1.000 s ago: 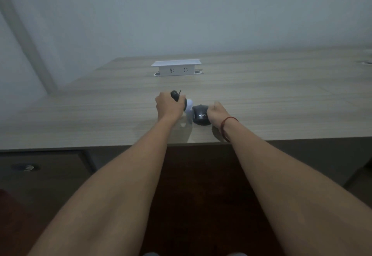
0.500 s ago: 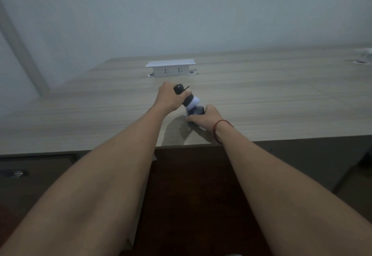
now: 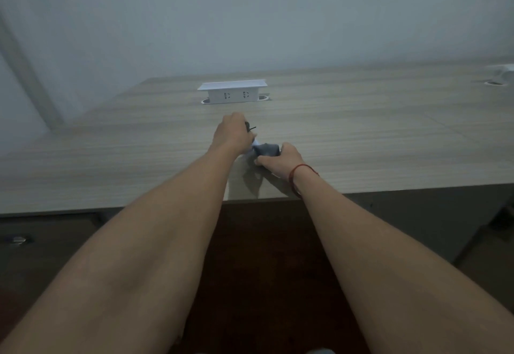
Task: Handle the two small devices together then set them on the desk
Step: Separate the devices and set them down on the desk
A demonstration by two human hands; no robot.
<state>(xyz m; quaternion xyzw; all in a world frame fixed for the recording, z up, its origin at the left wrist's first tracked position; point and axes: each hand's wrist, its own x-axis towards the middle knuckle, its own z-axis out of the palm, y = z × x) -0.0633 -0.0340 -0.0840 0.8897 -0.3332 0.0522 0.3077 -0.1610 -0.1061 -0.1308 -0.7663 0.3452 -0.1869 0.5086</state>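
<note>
Both arms reach out over the near edge of the desk (image 3: 361, 136), and the two devices meet in the middle. The left hand (image 3: 232, 135) is wrapped around a black-and-white gadget (image 3: 251, 138), tilting it down so its pale end touches the dark mouse (image 3: 267, 150). The right hand (image 3: 281, 160) clasps that mouse from the side, low over the wood, likely steadying it so the two can be pressed together. Whether the mouse rests on the desk is hard to tell. The white socket box (image 3: 233, 93) sits well behind, untouched.
</note>
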